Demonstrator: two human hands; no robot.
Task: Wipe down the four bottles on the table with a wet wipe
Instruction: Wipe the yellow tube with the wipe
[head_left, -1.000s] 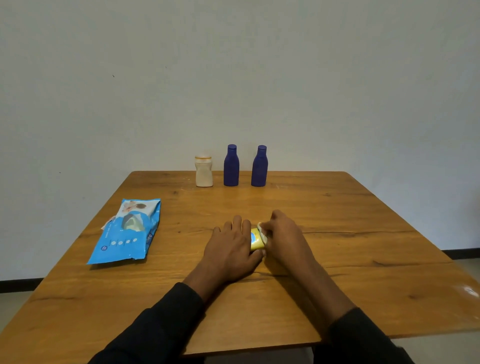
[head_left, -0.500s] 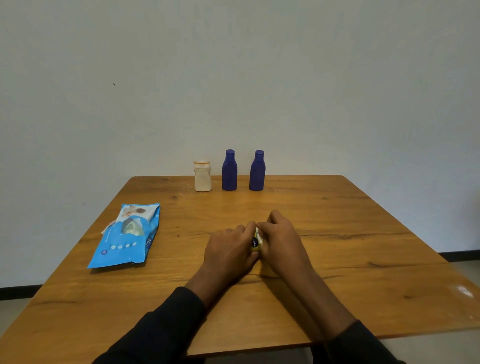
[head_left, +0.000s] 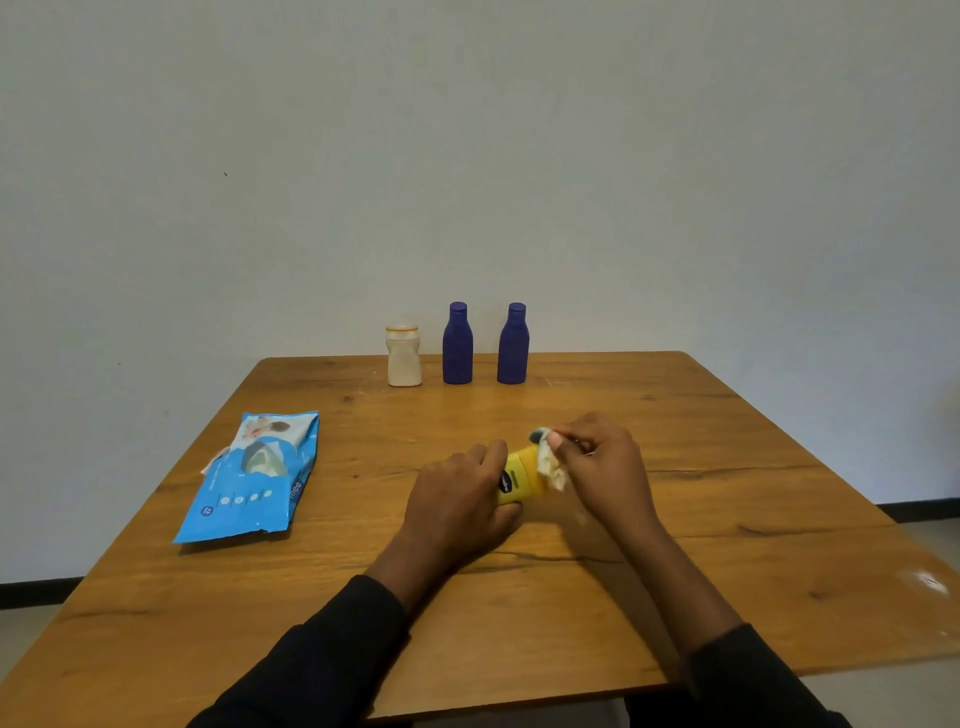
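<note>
- I see my two hands come apart: a second ago they are pressed together over the yellow bottle (head_left: 519, 478); now a gap shows between them.
- My right hand (head_left: 605, 467) is now to the right of my left hand (head_left: 460, 501) and a little farther from me.
- The yellow bottle shows far more than before: its body and dark label lie bare just right of my left hand's fingers, and its grey-blue cap pokes out by my right fingertips.
- The wet wipe (head_left: 549, 462), earlier a sliver between the hands, now hangs crumpled from my right fingers against the bottle's upper end.
</note>
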